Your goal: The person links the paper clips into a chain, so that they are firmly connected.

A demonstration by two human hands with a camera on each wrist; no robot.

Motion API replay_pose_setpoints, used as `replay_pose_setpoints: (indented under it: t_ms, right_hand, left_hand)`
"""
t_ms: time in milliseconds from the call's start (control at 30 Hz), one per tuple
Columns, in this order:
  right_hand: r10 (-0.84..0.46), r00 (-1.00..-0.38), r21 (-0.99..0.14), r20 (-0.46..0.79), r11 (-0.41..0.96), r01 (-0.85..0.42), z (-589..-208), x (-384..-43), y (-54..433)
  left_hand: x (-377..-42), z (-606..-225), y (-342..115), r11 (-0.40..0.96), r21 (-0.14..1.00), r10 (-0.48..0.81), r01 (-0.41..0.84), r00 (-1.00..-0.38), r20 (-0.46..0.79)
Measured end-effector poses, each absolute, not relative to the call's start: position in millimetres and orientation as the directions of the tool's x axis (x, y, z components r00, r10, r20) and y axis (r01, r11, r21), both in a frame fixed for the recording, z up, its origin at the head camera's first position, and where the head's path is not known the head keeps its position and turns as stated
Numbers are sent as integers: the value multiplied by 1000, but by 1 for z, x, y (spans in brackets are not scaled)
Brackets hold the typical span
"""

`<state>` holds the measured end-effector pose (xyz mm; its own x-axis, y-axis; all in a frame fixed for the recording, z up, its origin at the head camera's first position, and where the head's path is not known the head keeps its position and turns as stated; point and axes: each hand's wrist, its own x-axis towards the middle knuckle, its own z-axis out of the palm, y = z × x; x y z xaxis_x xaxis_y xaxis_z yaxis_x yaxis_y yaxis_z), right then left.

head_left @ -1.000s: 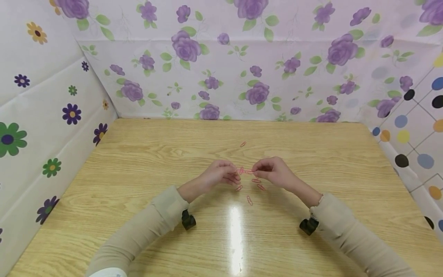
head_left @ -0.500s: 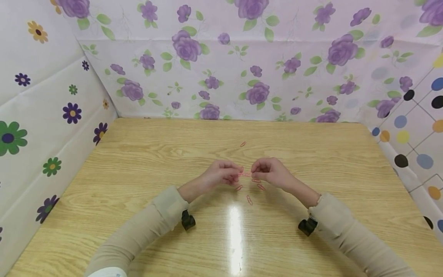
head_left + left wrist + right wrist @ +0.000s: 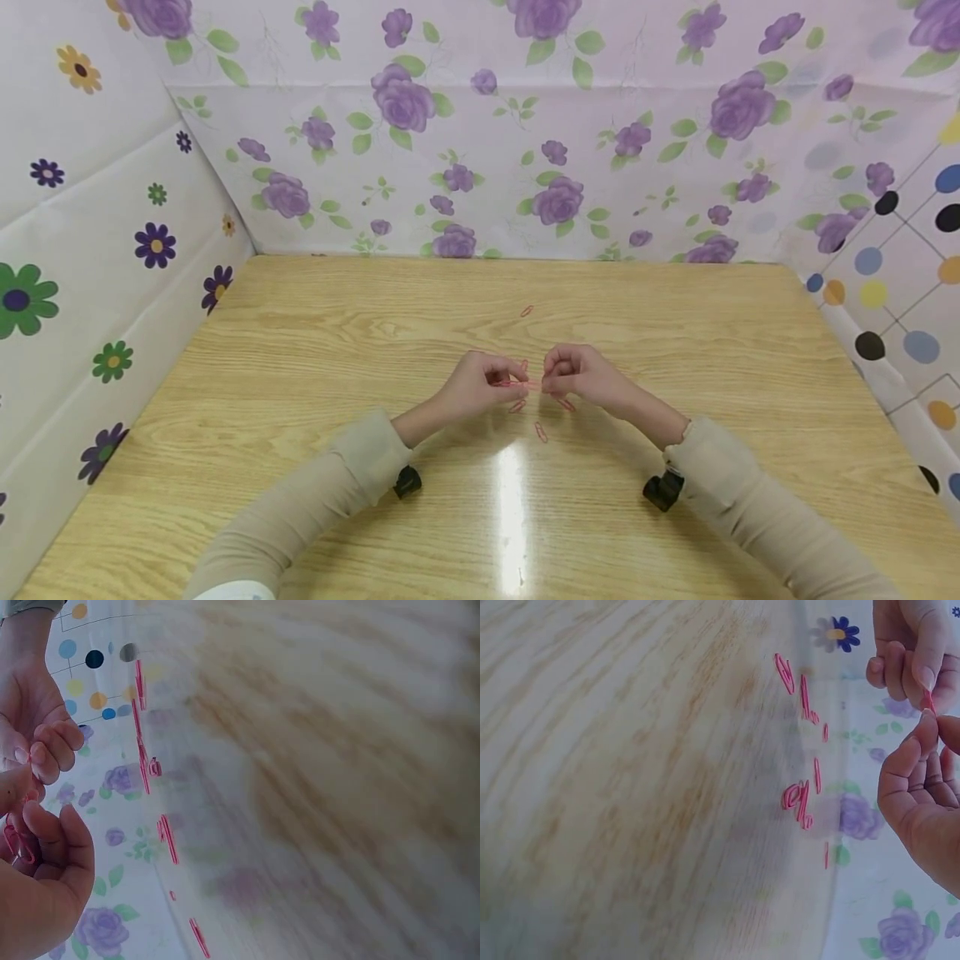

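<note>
Above the middle of the wooden table, my left hand (image 3: 478,385) pinches pink-red paper clips (image 3: 532,385) between thumb and fingertips. Facing it, my right hand (image 3: 588,381) pinches the clips' other end with thumb and index finger. The fingertips of both hands are a short gap apart. In the left wrist view a paper clip (image 3: 21,844) dangles by the left palm, partly covered by the fingers. From the right wrist view, a thin red piece of clip (image 3: 928,701) spans from one hand's fingertips to the other's. How the held clips link cannot be made out.
Several loose paper clips lie on the table (image 3: 337,333) under and around the hands, among them a near clip (image 3: 542,432), a clip by the right hand (image 3: 565,404) and a far clip (image 3: 527,311). Flower-patterned sheets (image 3: 465,133) enclose the back and left, a dotted sheet (image 3: 892,308) the right.
Both hands have drawn slightly nearer to the person and to each other, the clips held between them throughout. The left hand has turned a little, its fingers closer over the clips. Loose clips look unmoved.
</note>
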<state>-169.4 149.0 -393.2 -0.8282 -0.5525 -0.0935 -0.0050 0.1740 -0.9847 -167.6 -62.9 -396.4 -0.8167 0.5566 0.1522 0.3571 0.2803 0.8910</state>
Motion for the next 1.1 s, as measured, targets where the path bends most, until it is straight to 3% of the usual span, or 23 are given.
replay_pose_setpoints:
  t_ms: [233,567,800,1100]
  right_hand:
    - [-519,-848,-972,-112,236,-16,-394,-172,152]
    - [-473,-876,-913,-98,393,-110,-403,-180,168]
    - [-450,-891,-857,-59,480,-186,-409,-186,178]
    - [-505,-863,-744,-15,583,-328,-413,-196,184]
  left_hand:
    - [-173,-405,-65,327,824,566,462,-794,221]
    - [-169,-402,-71,373,837,510,400,-842,175]
    - [-159,-383,-73,356,849,521,390,-837,165]
    - [-168,-402,-77,328,867,515,376,-840,170]
